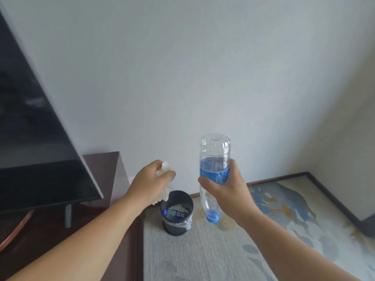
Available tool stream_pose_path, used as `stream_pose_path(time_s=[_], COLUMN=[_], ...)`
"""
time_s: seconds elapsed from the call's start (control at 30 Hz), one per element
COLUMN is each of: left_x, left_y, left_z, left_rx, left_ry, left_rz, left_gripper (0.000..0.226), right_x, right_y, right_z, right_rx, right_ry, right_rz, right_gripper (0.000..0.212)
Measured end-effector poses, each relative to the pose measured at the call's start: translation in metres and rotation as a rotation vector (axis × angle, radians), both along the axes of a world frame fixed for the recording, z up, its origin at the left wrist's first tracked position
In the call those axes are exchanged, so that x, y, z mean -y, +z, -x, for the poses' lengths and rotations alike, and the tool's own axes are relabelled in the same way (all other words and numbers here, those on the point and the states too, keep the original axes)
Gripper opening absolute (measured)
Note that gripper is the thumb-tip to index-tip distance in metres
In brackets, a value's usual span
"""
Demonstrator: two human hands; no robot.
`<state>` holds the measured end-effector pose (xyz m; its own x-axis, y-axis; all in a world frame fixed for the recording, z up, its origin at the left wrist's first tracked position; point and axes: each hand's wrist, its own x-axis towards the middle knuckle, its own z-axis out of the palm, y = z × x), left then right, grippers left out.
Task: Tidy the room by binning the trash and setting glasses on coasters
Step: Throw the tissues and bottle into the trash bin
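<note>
A small dark bin (177,224) with a clear liner stands on the floor against the wall; trash lies inside it, including something with a blue label. My left hand (151,182) is closed on crumpled white tissue (164,193), held just above the bin's left rim. My right hand (227,191) grips a clear plastic bottle (214,157) with a blue label, upside down, its blue cap (212,217) pointing at the floor to the right of the bin.
A dark wooden cabinet (109,175) fills the left, with a black TV screen (36,151) standing on it. A patterned rug (284,216) with a dark border covers the floor at right. A white wall runs behind everything.
</note>
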<state>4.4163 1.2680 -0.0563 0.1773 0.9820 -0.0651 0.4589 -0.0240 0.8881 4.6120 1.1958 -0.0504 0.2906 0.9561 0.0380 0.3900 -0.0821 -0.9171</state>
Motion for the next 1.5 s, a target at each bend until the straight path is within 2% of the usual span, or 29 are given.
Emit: stream_pose_path(time_s=[0.1, 0.23, 0.37, 0.53, 0.6, 0.7, 0.87, 1.07, 1.27, 1.5], left_x=[-0.043, -0.092, -0.142, -0.187, -0.199, -0.213, -0.231, -0.254, -0.261, -0.270], left_y=[-0.014, -0.046, -0.074, -0.107, -0.125, -0.161, -0.235, -0.338, -0.440, -0.520], left_z=[-0.008, -0.018, -0.033, -0.055, -0.058, -0.060, -0.061, -0.063, -0.073, -0.097], left_rx=[0.045, 0.078, 0.103, 0.157, 0.147, 0.139, 0.207, 0.221, 0.207, 0.187], left_ry=[0.000, 0.058, 0.140, 0.268, 0.319, 0.396, 0.467, 0.527, 0.565, 0.652], left_rz=[0.114, 0.259, 0.347, 0.456, 0.502, 0.559, 0.646, 0.713, 0.823, 0.935], left_gripper=[0.036, 0.029, 0.036, 0.030, 0.036, 0.045, 0.041, 0.058, 0.032, 0.027], right_x=[-0.044, -0.104, -0.169, -0.243, -0.264, -0.288, -0.322, -0.356, -0.374, -0.395], right_y=[-0.010, -0.036, -0.066, -0.103, -0.121, -0.153, -0.220, -0.319, -0.411, -0.486], right_z=[-0.010, -0.027, -0.048, -0.074, -0.079, -0.082, -0.078, -0.062, -0.051, -0.047], right_rx=[0.004, 0.005, 0.009, -0.007, 0.018, 0.061, 0.119, 0.219, 0.303, 0.409], right_ry=[0.011, 0.068, 0.147, 0.238, 0.262, 0.300, 0.316, 0.352, 0.401, 0.494], right_rz=[0.023, 0.069, 0.143, 0.235, 0.274, 0.323, 0.383, 0.453, 0.502, 0.503], right_gripper=[0.048, 0.048, 0.051, 0.051, 0.052, 0.055, 0.060, 0.056, 0.050, 0.057])
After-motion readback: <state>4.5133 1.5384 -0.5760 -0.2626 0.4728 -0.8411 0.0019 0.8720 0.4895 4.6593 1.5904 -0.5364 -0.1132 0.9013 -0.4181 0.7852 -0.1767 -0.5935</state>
